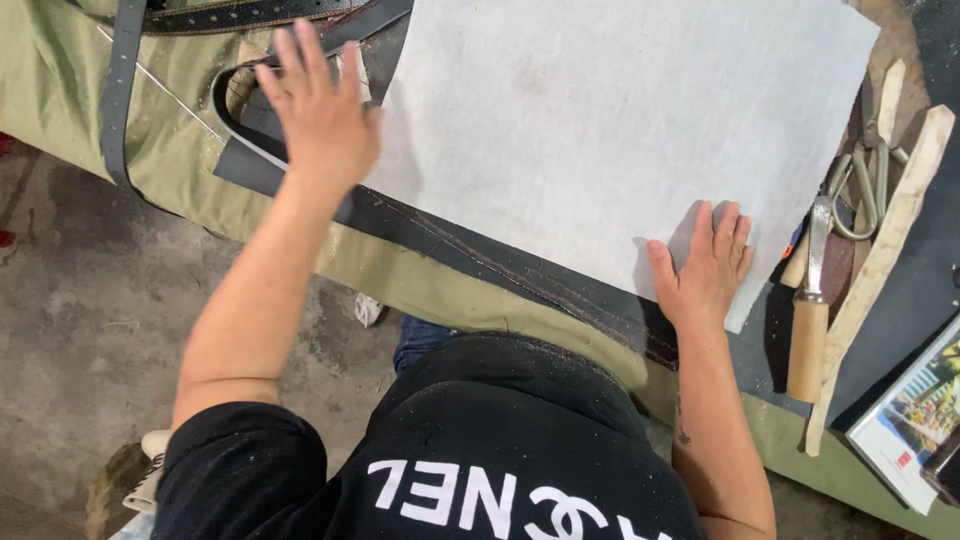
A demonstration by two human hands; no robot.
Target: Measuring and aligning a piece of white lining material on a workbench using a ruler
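Here, both hands [318, 115] [705, 270] flat on grey sheet [610, 120].

The bench [420, 285] is covered with olive-green cloth, and a dark mat is laid over much of it. A large pale grey sheet [610, 130] is spread on the mat; its near right corner is pressed flat under the fingers [722, 232] of the right hand [700, 275], and its left edge is met by the left hand [320, 120]. Dark straps [120, 90] are seen beyond and to the left of the left fingers [300, 55]. Just to the right of the right fingers a wooden-handled knife [810, 330], metal scissors [865, 185] and a long pale wooden strip [880, 260] are laid. Farther right, a printed booklet [915, 415] is placed at the bench edge.
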